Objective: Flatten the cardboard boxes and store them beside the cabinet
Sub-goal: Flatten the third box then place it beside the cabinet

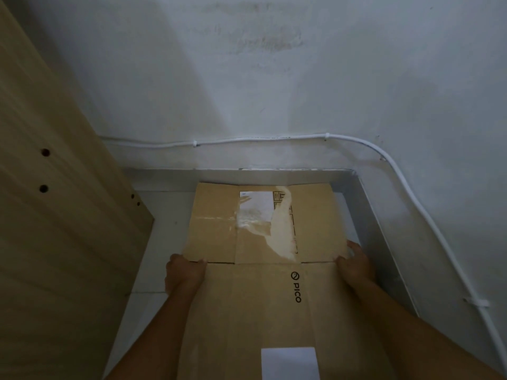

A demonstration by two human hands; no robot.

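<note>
Cardboard, flattened: the box (258,311) bears a white label (290,363) nearest the camera. The left hand (185,271) and right hand (356,266) each pinch a side edge at the flap fold, thumbs on top. Its taped flaps reach over the grey floor (164,215), the wooden cabinet (55,215) close at left. A white cable (247,139) runs along the wall (274,78) beyond

Matt brown cardboard box (263,270) with glossy clear tape and a white paper label lies beside the cabinet (55,215) of pale, smooth wood-grain board, below a rough, stained plaster wall (274,78).
</note>
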